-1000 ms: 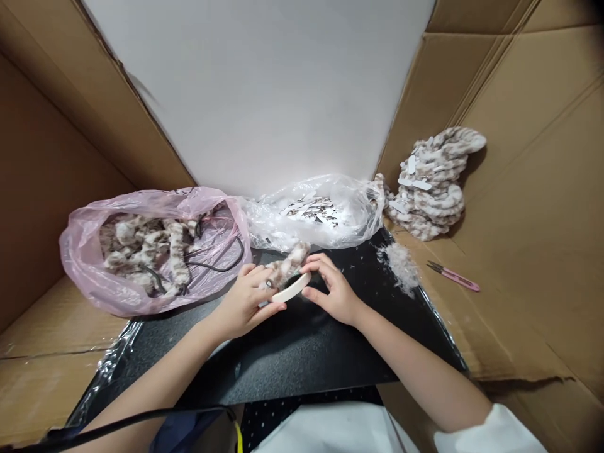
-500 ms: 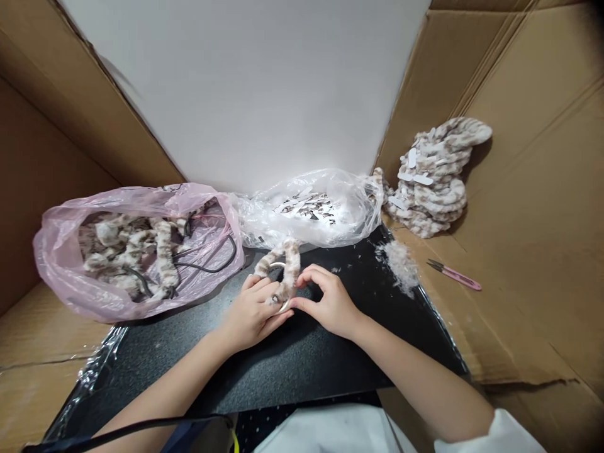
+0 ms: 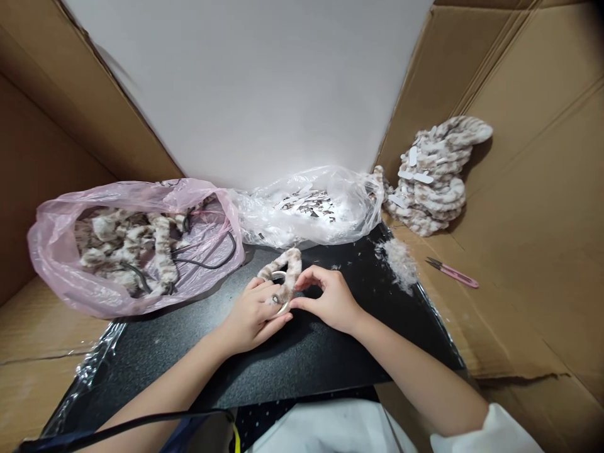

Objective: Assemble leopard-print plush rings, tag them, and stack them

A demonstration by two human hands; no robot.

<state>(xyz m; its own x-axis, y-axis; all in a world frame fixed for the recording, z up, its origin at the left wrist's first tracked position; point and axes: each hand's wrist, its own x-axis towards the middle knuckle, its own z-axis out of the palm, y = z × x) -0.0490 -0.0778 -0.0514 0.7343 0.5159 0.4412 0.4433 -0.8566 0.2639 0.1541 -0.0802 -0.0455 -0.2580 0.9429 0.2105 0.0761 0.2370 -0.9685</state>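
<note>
A fluffy white-and-brown loop (image 3: 293,267) stands up between my hands above the black table, with a pale ring (image 3: 279,275) beside it. My left hand (image 3: 252,314) is closed around the loop's lower left part and the ring. From the right, my right hand (image 3: 329,298) touches the loop's lower edge, its thumb and forefinger curved toward each other and pinching there. A small dark and shiny spot shows on the fluffy fabric near my left fingers.
A pink bag (image 3: 51,251) of fluffy pieces and dark cords lies left. A clear bag (image 3: 268,229) with white scraps is behind. Fluffy loops (image 3: 436,182) with white tags are piled right, near loose fluff (image 3: 400,264) and pink-handled snips (image 3: 453,272). Cardboard walls flank the black table (image 3: 302,371).
The loop's top has tipped lower and slightly right. Both hands stay nearly in place, still at the loop. The whole view has shifted slightly.
</note>
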